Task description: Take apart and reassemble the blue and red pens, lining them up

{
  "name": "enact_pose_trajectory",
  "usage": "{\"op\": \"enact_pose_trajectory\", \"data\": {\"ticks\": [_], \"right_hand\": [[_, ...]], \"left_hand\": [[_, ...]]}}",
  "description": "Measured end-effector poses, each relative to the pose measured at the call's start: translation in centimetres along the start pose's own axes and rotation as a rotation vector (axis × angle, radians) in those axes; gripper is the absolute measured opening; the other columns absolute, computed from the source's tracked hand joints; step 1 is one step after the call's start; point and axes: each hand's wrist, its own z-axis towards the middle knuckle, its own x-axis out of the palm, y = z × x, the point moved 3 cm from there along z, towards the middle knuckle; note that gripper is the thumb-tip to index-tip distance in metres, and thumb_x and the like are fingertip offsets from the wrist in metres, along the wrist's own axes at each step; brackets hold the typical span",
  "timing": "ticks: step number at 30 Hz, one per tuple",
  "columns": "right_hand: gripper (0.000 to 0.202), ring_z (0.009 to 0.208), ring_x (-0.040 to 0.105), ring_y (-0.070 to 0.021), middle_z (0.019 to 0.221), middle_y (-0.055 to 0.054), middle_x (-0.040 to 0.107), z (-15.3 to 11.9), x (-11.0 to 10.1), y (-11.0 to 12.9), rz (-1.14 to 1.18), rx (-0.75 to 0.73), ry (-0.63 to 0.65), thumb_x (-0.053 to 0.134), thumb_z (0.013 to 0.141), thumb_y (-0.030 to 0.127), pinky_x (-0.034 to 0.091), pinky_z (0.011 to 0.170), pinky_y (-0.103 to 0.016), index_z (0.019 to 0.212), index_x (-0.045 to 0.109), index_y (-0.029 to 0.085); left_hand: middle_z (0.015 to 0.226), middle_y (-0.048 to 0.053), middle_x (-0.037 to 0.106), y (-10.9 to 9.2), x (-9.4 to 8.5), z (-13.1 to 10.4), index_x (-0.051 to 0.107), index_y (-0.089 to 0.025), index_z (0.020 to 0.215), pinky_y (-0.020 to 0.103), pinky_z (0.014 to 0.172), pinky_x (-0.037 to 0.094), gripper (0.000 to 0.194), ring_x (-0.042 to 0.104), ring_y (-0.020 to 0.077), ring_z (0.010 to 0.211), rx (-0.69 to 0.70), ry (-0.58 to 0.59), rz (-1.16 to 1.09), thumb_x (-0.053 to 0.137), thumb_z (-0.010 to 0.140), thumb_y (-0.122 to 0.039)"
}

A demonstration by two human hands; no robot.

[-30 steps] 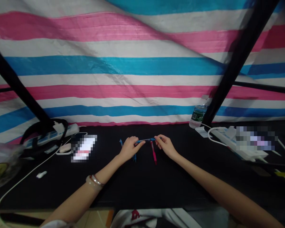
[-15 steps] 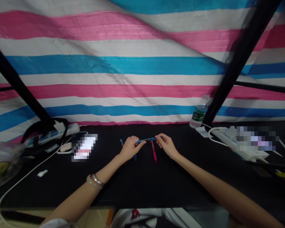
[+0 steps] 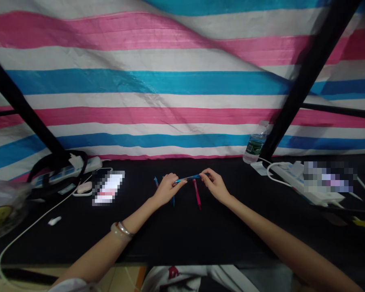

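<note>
A blue pen (image 3: 188, 178) is held level between both hands above the black table (image 3: 182, 239). My left hand (image 3: 166, 189) is closed on its left end, and my right hand (image 3: 214, 185) pinches its right end. Just below the held pen, a pink pen (image 3: 197, 195) lies on the table between my hands. Another blue pen (image 3: 156, 181) shows to the left of my left hand. Blue also shows just beneath that hand; my fingers and palm hide part of what lies there.
Left: blurred phone (image 3: 109, 188), pink earbud case (image 3: 84, 187), white earbud (image 3: 54, 221), power strip (image 3: 93, 164), cables and plastic bag (image 3: 6, 211). Right: water bottle (image 3: 254, 146), power strip (image 3: 310, 186) and another blurred phone (image 3: 328, 177). Striped sheeting (image 3: 170, 83) hangs behind.
My right hand's fingers have shifted slightly on the end of the pen. My left hand looks almost unmoved.
</note>
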Motion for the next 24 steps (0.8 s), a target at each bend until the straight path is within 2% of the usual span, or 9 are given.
{"op": "enact_pose_trajectory", "data": {"ticks": [4,8,11,14,20,24], "right_hand": [[0.021,0.05,0.041,-0.0102,0.064,0.001,0.05,-0.08,0.0,0.19,-0.05,-0.061,0.015,0.051,0.081,0.04,0.031,0.046,-0.023,0.087,0.055,0.02],[0.021,0.052,0.044,-0.0114,0.076,-0.002,0.057,-0.12,-0.21,0.01,-0.211,-0.139,-0.022,0.048,0.084,0.037,0.034,0.048,-0.024,0.094,0.057,0.021],[0.021,0.077,0.054,-0.0183,0.092,-0.007,0.06,-0.15,-0.23,0.22,-0.41,-0.291,0.0,0.044,0.087,0.03,0.041,0.064,-0.029,0.1,0.058,0.021],[0.026,0.094,0.052,-0.0223,0.099,-0.009,0.061,-0.21,-0.03,0.4,-0.599,-0.393,0.053,0.04,0.088,0.022,0.038,0.077,-0.035,0.107,0.057,0.02],[0.021,0.099,0.051,-0.0221,0.098,-0.008,0.062,-0.27,0.08,0.57,-0.711,-0.442,0.035,0.04,0.087,0.015,0.035,0.081,-0.036,0.098,0.057,0.019],[0.02,0.092,0.055,-0.0203,0.098,-0.008,0.062,-0.38,0.45,0.65,-0.695,-0.451,0.118,0.043,0.088,0.019,0.036,0.078,-0.035,0.105,0.054,0.018]], "left_hand": [[0.055,-0.002,0.037,0.19,-0.05,0.08,0.032,-0.018,0.051,0.026,0.057,0.029,0.046,0.041,0.0127,0.057,-0.034,-0.011,-0.025,0.044,0.086,-0.045],[0.053,-0.003,0.036,0.25,0.02,0.21,0.031,-0.018,0.05,0.026,0.056,0.028,0.047,0.041,0.0123,0.056,-0.048,-0.029,0.001,0.045,0.084,-0.046],[0.053,-0.003,0.037,0.3,0.15,0.21,0.031,-0.018,0.049,0.027,0.058,0.028,0.048,0.042,0.0128,0.057,-0.031,-0.032,0.066,0.044,0.085,-0.047],[0.055,-0.002,0.04,0.44,0.3,0.12,0.034,-0.018,0.05,0.028,0.061,0.029,0.048,0.044,0.0135,0.059,-0.006,-0.022,0.128,0.043,0.086,-0.048],[0.059,0.0,0.046,0.25,0.39,0.0,0.042,-0.017,0.053,0.028,0.065,0.031,0.048,0.047,0.0141,0.064,0.006,0.033,0.193,0.04,0.086,-0.051],[0.061,0.0,0.048,0.09,0.41,0.02,0.043,-0.016,0.054,0.029,0.065,0.032,0.048,0.048,0.0148,0.066,0.003,0.053,0.22,0.039,0.087,-0.052]]}}
